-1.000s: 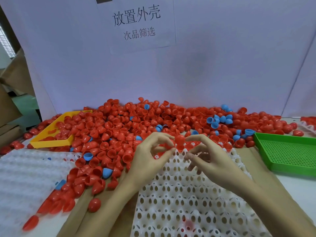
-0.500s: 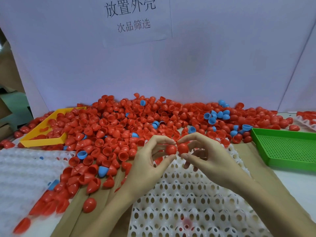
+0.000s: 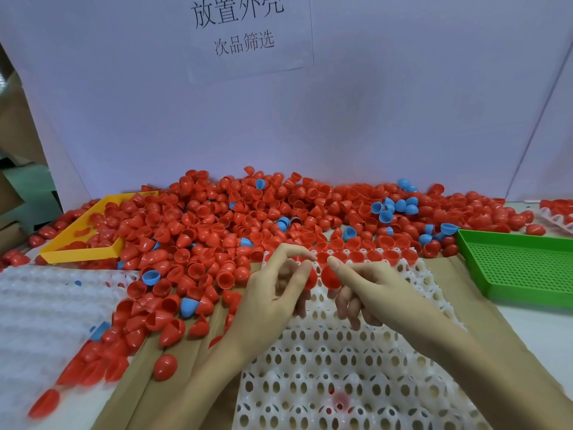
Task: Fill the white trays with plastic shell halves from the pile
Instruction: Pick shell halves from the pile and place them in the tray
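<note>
At the centre of the frame both hands meet over the far part of the white tray (image 3: pixel 356 352), each pinching one red shell half. The left hand (image 3: pixel 273 293) holds its shell (image 3: pixel 311 279) between thumb and forefinger, the other fingers curled loosely beneath. The right hand (image 3: pixel 369 287) grips a second shell (image 3: pixel 330 278) the same way, thumb stretched toward the upper left. The two shells sit side by side, touching or nearly so; which way each cup faces cannot be told, since fingers cover the rims.

What the next move turns on is the row of tray pockets just beyond the fingertips. The farthest row (image 3: pixel 372 256), toward the upper centre-right, already carries red shells, open side up as far as can be seen. The empty pockets lie directly under and below the hands in the frame, so each shell probably needs only a short drop downward rather than a reach. The left hand is nearer the pockets at the tray's left edge, the right hand nearer those toward the middle.

The pile (image 3: pixel 248 225) spreads across the bench from the upper left to the upper right, just beyond the tray, mostly red with a few blue halves. Most of the tray is unfilled, so the task looks to be at an early stage for this tray.
</note>
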The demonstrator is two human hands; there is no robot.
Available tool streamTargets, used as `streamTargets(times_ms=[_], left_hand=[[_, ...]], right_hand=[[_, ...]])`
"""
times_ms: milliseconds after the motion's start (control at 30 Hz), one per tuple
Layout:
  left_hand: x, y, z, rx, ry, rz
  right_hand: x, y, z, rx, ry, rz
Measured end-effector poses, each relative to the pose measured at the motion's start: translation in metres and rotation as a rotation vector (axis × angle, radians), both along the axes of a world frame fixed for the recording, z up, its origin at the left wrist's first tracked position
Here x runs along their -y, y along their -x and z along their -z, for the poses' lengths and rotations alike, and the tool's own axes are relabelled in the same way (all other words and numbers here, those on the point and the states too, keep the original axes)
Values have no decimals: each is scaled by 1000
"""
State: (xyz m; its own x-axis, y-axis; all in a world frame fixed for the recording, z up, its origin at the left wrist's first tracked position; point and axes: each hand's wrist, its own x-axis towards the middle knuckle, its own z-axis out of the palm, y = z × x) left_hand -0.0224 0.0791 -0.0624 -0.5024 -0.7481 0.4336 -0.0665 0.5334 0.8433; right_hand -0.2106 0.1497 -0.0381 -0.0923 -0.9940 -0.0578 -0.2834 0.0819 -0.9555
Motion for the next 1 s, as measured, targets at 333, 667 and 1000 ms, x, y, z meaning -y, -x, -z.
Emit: streamTargets(times_ms=[333, 667, 1000], left_hand=[[0, 0, 0, 112, 321, -147], [19, -9, 8, 284, 426, -326], [30, 1, 10, 423, 486, -312]], right_hand=[[-1, -4, 0, 94, 1, 18], [1, 5, 2, 35, -7, 41], [2, 5, 4, -2, -34, 42]])
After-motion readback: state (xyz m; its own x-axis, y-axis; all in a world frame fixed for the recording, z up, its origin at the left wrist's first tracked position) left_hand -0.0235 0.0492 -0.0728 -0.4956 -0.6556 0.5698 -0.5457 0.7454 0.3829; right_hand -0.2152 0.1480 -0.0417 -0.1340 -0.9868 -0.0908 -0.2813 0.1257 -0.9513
